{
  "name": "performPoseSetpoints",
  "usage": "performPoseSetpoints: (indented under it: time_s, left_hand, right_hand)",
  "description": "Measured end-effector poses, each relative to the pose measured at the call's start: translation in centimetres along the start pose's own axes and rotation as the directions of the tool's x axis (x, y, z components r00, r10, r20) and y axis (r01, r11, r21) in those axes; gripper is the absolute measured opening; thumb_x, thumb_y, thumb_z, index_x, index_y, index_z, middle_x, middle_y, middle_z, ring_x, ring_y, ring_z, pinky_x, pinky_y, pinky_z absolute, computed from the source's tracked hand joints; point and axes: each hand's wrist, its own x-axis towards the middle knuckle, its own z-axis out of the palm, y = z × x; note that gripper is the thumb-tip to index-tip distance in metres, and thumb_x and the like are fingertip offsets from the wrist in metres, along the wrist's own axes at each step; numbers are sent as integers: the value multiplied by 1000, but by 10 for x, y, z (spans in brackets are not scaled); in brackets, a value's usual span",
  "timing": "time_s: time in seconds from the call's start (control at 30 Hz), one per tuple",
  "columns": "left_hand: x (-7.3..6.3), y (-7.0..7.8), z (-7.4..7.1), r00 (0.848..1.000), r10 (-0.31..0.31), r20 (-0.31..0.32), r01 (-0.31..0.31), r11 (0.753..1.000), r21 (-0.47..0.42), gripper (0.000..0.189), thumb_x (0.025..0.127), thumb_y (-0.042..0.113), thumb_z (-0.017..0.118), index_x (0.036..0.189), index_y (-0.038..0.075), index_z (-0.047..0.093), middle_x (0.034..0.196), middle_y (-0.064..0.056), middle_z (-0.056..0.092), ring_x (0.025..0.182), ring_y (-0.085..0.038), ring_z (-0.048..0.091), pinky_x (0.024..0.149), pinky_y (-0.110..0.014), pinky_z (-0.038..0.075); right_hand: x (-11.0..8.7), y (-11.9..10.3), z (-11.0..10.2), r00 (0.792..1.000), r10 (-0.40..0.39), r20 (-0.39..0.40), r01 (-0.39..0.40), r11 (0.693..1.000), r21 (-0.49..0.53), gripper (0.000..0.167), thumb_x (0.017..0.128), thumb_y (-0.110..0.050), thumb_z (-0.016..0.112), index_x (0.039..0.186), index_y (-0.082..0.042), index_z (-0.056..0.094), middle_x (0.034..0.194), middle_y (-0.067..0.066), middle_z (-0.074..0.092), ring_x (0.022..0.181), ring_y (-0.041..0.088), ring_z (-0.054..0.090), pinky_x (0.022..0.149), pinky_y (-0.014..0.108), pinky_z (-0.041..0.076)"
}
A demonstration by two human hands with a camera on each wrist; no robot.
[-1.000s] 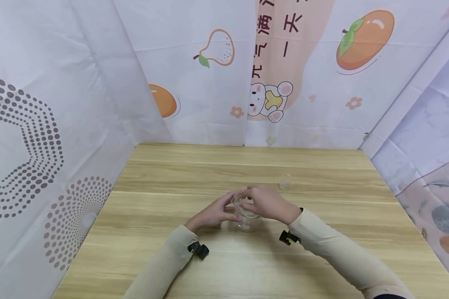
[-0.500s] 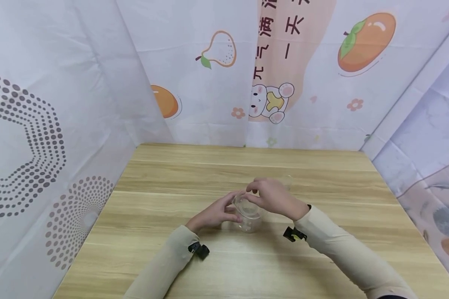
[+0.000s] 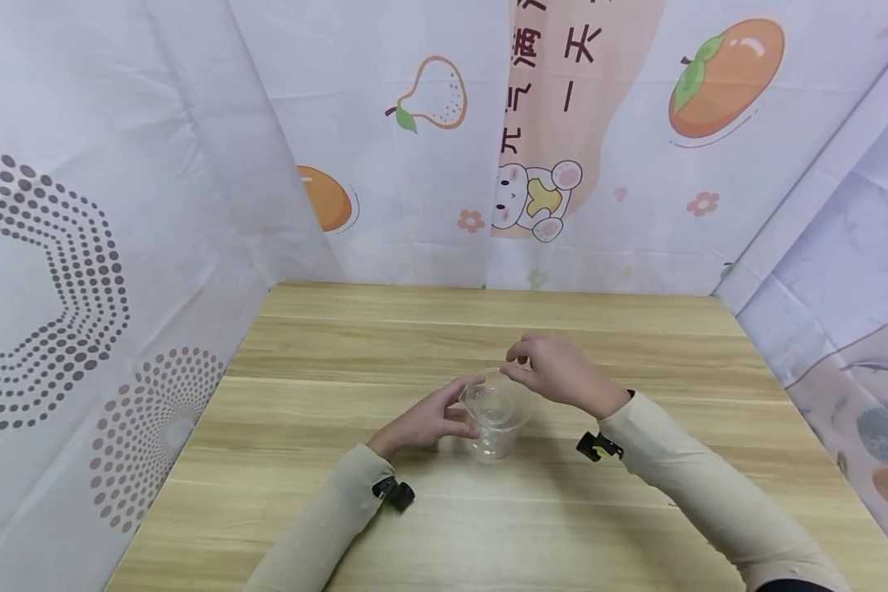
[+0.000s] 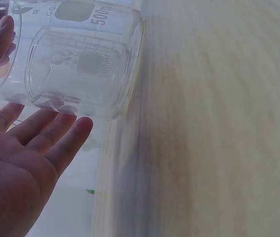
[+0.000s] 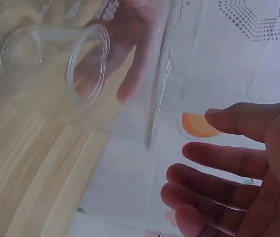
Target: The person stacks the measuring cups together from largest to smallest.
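A large clear glass beaker (image 4: pixel 75 11) marked 500 stands upright on the table. Inside it, a smaller glass beaker (image 4: pixel 80 69) sits upright, its mouth facing the same way as the large one's. My left hand (image 3: pixel 427 421) holds the large beaker from the left, thumb on the near side and fingers along the far wall. At the right of the rim is my right hand (image 3: pixel 562 374), thumb and fingertips close to the glass edge in the head view. Its fingers (image 5: pixel 219 155) are bent loosely and apart, holding nothing in the right wrist view.
The wood-grain table (image 3: pixel 326 353) extends around both hands. White printed curtains (image 3: pixel 385 197) hang behind it and on both sides. Each wrist wears a small black camera, such as the left one (image 3: pixel 394 493).
My right hand has come up out of the large beaker's mouth and moved right, past the rim. It now covers where a small clear disc showed. My left hand stays on the beaker.
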Motion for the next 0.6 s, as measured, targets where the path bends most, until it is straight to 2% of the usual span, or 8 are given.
performPoseSetpoints:
  time_s: [0.33, 0.6]
  left_hand:
    - [0, 0, 0, 1000, -1, 4, 1, 1000, -9, 83, 86, 22, 76, 153, 30, 27, 157, -1, 35, 137, -34, 45, 108, -41, 46]
    - [0, -1, 0, 1000, 8, -3, -8, 1000, 9, 84, 85, 21, 76, 153, 28, 27, 157, -3, 34, 141, -32, 40, 115, -45, 38]
  right_hand:
    - [1, 13, -5, 999, 30, -26, -30, 999, 13, 22, 90, -27, 69, 92, -5, 75, 85, 5, 70, 80, 20, 65, 70, 37, 56]
    - [3, 18, -12, 999, 49, -23, -48, 999, 18, 24, 91, -27, 67, 93, -5, 75, 87, 7, 71, 82, 23, 67, 73, 39, 56]
